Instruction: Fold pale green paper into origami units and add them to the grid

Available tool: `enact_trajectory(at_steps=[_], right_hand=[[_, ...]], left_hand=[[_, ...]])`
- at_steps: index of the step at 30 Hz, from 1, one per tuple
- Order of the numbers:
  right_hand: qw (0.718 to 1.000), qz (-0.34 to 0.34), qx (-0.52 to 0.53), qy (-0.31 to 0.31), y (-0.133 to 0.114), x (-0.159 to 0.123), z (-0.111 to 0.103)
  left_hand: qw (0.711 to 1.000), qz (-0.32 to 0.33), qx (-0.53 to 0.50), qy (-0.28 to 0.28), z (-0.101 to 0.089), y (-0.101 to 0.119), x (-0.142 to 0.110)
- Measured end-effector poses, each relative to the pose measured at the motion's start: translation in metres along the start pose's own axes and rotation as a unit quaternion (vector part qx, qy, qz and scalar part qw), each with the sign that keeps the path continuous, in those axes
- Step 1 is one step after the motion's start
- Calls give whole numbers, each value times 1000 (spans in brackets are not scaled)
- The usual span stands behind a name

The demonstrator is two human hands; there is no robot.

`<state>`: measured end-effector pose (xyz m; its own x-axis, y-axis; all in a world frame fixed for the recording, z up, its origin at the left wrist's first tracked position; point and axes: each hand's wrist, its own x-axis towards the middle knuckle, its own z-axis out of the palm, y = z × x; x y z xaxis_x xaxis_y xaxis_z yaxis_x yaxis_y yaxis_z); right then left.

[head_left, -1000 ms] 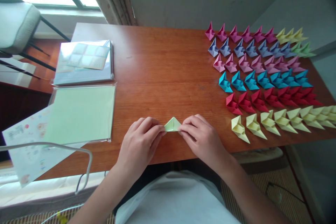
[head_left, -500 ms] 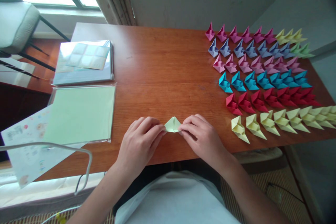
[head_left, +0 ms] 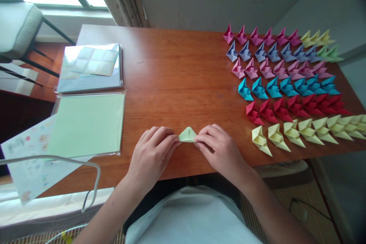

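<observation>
**Two hands pinch a small green folded paper at the near table edge**

Counts first: 1 wooden table (head_left: pixel 177 68). 2 packs of paper at the left: a pale green stack (head_left: pixel 88 124) in clear wrap, and behind it a shiny pack (head_left: pixel 90 68) w/ a sheet of square panels on top. 1 printed sheet (head_left: pixel 25 160) hangs off the left corner; it has small pictures and writing, too small to read. No brand can be read anywhere.

Folded pieces (head_left: pixel 286 84) sit at the right in 6 rows, approx. 7–9 per row; the far ends overlap, so exact nr cannot be told. Rows from far to near: magenta w/ yellow at the end, lilac-blue w/ green at the end, pink, turquoise, red, pale yellow.

The green folded paper (head_left: pixel 188 135) is light green, a small triangle w/ the tip pointing away and a centre crease. It lies on the table near the front edge, between both hands.

Left hand (head_left: pixel 151 156): fingers curled and close together, tips pinching the left corner of the paper. Right hand (head_left: pixel 221 152): same, fingers bent and together, tips pinching the right corner.
</observation>
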<state>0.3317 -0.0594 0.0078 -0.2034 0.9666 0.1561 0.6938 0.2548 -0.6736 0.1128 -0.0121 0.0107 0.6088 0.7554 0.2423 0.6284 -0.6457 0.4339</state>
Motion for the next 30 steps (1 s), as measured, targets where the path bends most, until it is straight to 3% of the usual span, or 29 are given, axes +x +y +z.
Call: enact_trajectory(at_steps=[8, 17, 30], right_hand=[[1000, 5, -10, -15, -2, 1, -2], [1000, 17, 2, -2, -3, -1, -1], [1000, 20, -4, -11, -4, 5, -4]], left_hand=[[999, -1, -18, -42, -4, 6, 5], [998, 33, -51, 21, 9, 8, 2], [996, 37, -77, 31, 7, 7, 10]])
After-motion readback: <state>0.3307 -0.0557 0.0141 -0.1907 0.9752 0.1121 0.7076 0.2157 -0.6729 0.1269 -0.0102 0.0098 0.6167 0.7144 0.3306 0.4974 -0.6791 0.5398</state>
